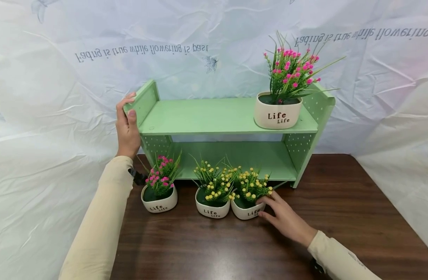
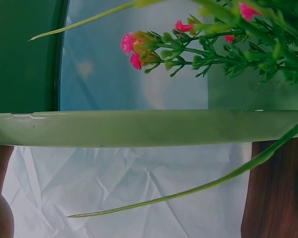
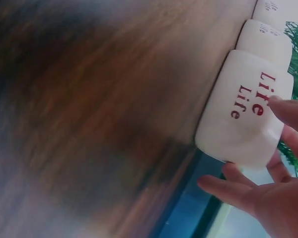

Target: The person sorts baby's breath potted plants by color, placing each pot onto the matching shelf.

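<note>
My left hand grips the left side panel of a green two-tier shelf, thumb on its inner side. In the left wrist view, the panel's edge crosses the middle, with a bit of that hand at lower left. My right hand holds the right end of a white pot of yellow artificial flowers. In the right wrist view, the thumb lies on the front of this pot near its rim, and other fingers reach behind it. Against its left side stands a second pot of yellow flowers.
A pot of pink flowers stands on the dark wooden table, by my left forearm. Another pink-flowered pot sits at the right end of the upper shelf. Pale printed sheeting hangs behind and at both sides.
</note>
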Motion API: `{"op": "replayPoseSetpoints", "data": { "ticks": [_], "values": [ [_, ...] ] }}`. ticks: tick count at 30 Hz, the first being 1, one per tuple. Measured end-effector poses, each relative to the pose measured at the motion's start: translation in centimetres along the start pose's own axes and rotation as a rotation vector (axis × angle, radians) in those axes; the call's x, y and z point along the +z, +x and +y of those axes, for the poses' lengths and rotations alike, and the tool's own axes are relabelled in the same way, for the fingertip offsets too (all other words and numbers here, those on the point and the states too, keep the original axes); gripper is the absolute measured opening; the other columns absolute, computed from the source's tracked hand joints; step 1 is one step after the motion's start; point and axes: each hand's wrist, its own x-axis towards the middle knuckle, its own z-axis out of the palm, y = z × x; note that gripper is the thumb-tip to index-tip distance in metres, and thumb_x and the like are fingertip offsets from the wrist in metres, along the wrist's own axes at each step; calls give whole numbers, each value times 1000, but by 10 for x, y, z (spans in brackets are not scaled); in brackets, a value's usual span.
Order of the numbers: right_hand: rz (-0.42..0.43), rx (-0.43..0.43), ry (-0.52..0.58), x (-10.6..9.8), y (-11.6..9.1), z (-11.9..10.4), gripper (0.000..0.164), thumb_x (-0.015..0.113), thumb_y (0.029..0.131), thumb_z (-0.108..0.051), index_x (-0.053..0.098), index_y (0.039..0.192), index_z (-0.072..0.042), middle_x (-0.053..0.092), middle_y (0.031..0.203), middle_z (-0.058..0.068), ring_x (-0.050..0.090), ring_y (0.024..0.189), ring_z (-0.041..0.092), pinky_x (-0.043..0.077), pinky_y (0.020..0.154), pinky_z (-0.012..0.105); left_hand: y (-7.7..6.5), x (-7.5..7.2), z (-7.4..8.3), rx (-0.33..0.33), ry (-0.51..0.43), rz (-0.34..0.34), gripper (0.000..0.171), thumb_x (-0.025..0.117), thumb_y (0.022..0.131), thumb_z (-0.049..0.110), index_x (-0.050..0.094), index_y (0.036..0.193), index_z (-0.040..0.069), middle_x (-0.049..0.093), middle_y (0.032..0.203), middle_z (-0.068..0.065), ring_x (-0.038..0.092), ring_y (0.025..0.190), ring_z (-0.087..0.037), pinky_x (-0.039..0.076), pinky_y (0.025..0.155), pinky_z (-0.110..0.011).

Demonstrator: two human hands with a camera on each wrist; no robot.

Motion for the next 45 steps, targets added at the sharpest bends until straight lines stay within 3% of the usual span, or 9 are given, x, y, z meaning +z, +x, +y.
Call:
{"op": "replayPoseSetpoints", "data": {
  "ticks": [3, 9, 18, 25, 36, 42, 45],
  "values": [
    [42, -4, 63, 3, 3, 4, 26, 83, 91, -8, 73, 112, -19, 60, 116, -6, 64, 104, 11, 58, 87, 43, 1, 0, 0, 3, -2, -1, 76, 44, 109, 59, 44, 135, -12, 48, 157, -25, 42, 151, -21, 32, 120, -35],
    [137, -34, 67, 9, 7, 7, 27, 89, 83, -5, 74, 102, -18, 59, 107, -7, 62, 97, 10, 57, 81, 41, 1, 0, 1, 9, 0, 1, 77, 44, 109, 60, 44, 135, -13, 48, 156, -25, 42, 151, -21, 31, 122, -36],
    [131, 23, 182, 11, 5, 10, 26, 90, 82, -6, 77, 95, -23, 61, 101, -8, 63, 93, 5, 60, 77, 30, -1, 1, 2, -20, -11, 5, 78, 44, 107, 63, 44, 137, -9, 48, 158, -22, 49, 144, -21, 40, 111, -31],
    [184, -23, 129, 8, -1, 8, 26, 92, 79, -6, 78, 93, -23, 64, 100, -9, 64, 90, 7, 60, 75, 32, -1, 1, 2, -16, 3, -1, 77, 43, 108, 62, 44, 137, -9, 48, 158, -20, 48, 146, -22, 38, 113, -31],
    [254, -33, 15, 0, -8, 5, 26, 94, 76, -9, 80, 93, -23, 67, 95, -16, 57, 91, 7, 53, 77, 33, -3, 0, 4, -36, 17, 6, 75, 42, 108, 62, 45, 138, -7, 49, 160, -13, 53, 139, -23, 40, 105, -27],
    [276, -21, 8, -2, -11, 6, 27, 94, 75, -10, 79, 93, -24, 68, 96, -15, 55, 94, 7, 49, 79, 29, -3, 0, 3, -31, 10, 14, 76, 43, 108, 62, 45, 138, -7, 50, 159, -14, 58, 123, -21, 40, 99, -27],
    [288, -14, -1, -3, -12, 6, 28, 95, 74, -10, 79, 92, -25, 69, 97, -15, 56, 95, 6, 49, 80, 29, -2, 0, 3, -25, 6, 14, 76, 43, 108, 62, 45, 138, -8, 50, 159, -15, 57, 128, -19, 40, 103, -27]
  ]
}}
